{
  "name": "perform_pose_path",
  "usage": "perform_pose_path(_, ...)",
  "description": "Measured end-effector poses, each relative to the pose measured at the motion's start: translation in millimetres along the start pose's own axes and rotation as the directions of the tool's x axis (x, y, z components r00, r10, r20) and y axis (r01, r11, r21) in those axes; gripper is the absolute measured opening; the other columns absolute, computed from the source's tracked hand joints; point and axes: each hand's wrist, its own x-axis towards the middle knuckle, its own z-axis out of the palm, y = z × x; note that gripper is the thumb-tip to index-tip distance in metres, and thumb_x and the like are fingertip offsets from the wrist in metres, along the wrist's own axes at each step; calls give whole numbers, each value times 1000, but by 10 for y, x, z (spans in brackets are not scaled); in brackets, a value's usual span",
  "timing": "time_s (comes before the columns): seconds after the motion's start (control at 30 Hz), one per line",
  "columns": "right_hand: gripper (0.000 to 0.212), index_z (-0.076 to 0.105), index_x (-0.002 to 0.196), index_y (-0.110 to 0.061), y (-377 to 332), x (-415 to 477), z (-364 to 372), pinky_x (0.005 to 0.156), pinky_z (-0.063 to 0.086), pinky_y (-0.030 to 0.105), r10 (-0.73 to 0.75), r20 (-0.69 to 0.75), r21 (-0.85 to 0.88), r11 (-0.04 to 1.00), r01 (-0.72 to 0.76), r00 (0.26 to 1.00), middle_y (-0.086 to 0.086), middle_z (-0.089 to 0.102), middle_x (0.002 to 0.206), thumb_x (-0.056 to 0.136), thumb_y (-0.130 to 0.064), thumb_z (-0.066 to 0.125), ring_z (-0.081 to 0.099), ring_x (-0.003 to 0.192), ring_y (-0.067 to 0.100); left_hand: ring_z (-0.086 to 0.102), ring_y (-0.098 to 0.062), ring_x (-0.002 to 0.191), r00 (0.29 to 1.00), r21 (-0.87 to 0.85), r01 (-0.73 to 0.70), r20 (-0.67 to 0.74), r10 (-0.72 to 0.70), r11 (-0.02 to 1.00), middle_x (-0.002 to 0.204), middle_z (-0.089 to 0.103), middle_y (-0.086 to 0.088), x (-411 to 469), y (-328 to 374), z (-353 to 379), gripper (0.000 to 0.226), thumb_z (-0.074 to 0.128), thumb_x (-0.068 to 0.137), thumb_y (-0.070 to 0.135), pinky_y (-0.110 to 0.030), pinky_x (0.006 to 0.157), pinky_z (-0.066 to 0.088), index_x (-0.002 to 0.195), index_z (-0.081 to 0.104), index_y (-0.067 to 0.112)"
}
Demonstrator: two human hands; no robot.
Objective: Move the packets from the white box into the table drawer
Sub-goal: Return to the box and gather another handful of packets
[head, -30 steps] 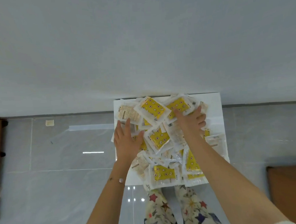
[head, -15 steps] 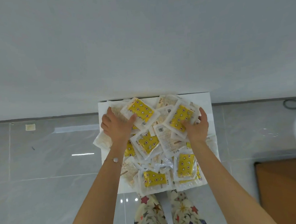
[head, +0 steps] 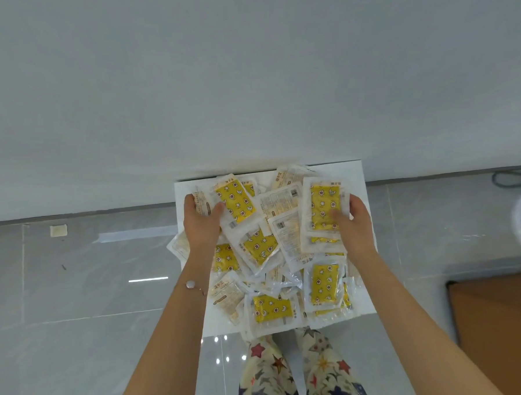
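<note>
Packets (head: pixel 265 251) are heaped in the white box (head: pixel 359 174), spilling over its edges. Left hand (head: pixel 202 227) curls around a few at the pile's 10 o'clock. Right hand (head: pixel 352 222) pinches a yellow star-print packet (head: pixel 324 206) at 2 o'clock, thumb on top. Print's too blurry to read. A second ago both hands sat nearer the middle.

Packets (head: pixel 260 248) heaped in box (head: pixel 359 177); box between wall (head: pixel 247 77) behind, legs (head: pixel 270 375) before; floor (head: pixel 77 297) both sides.
</note>
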Motion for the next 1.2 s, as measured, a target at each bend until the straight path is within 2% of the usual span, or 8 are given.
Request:
perform_pose_path(0.17, 45, 47, 130, -25, -244, -263, -80, 74, 50, 23, -42, 89, -7, 999, 43, 995, -2, 58, 119, 89, -11, 62, 59, 108, 15, 64, -16, 89, 997, -146, -79, -25, 76, 986, 102, 61, 1, -331, 195, -260, 40, 65, 87, 8, -17, 71, 54, 121, 44, 8)
perform_pose_path(0.3, 56, 42, 127, -46, -585, -734, -144, 85, 55, 40, -54, 219, -6, 998, 57, 974, -1, 61, 122, 85, -19, 69, 61, 111, 18, 65, -4, 88, 994, -214, -106, -5, 108, 971, 105, 62, 4, -830, 434, -676, 53, 67, 86, 8, -19, 71, 54, 131, 38, 15)
perform_pose_path(0.57, 53, 44, 124, -48, -1516, -1982, -311, 86, 55, 37, -134, 459, -37, 985, 170, 878, -7, 61, 118, 87, -16, 66, 62, 107, 9, 64, -9, 97, 988, -368, -126, -134, 82, 921, 111, 59, 6, -2177, 904, -1731, 53, 72, 83, 10, -27, 77, 56, 120, 41, 29)
perform_pose_path(0.73, 51, 45, 123, -48, -1955, -2759, -252, 79, 53, 24, -178, 637, -76, 954, 291, 750, -6, 59, 120, 88, -18, 67, 60, 110, 9, 64, -13, 99, 953, -511, -118, -298, -47, 851, 113, 58, 5, -2976, 850, -2488, 55, 71, 84, 11, -29, 77, 58, 125, 38, 29)
perform_pose_path(0.87, 51, 46, 119, -52, -2127, -3310, -28, 87, 55, 40, -175, 764, -116, 909, 399, 621, 1, 60, 123, 86, -22, 69, 62, 109, 14, 65, -17, 100, 902, -587, -149, -410, -134, 796, 118, 56, 0, -3505, 618, -3053, 59, 69, 85, 11, -28, 71, 59, 132, 36, 24)
perform_pose_path(0.97, 48, 46, 123, -38, -2209, -3770, 255, 66, 56, 21, -172, 837, -99, 886, 452, 520, -3, 63, 114, 88, -13, 67, 65, 88, -5, 66, -14, 94, 849, -644, -182, -484, -212, 743, 115, 58, 1, -3862, 376, -3494, 58, 68, 85, 7, -28, 67, 59, 131, 36, 25)
perform_pose_path(1.03, 48, 48, 125, -32, -2215, -4068, 492, 59, 53, 18, -153, 879, -98, 870, 484, 452, 0, 65, 116, 87, -11, 68, 68, 89, 4, 66, -14, 94, 803, -671, -214, -535, -264, 710, 115, 58, 0, -4081, 170, -3786, 58, 68, 85, 7, -30, 68, 59, 130, 37, 26)
perform_pose_path(1.2, 51, 48, 124, -37, -2079, -4860, 1152, 72, 60, 41, -99, 946, -100, 818, 567, 309, 1, 68, 113, 84, -14, 71, 71, 89, 20, 64, -20, 101, 664, -699, -294, -640, -386, 652, 122, 55, -3, -4570, -473, -4520, 55, 69, 85, 8, -36, 74, 57, 126, 38, 30)
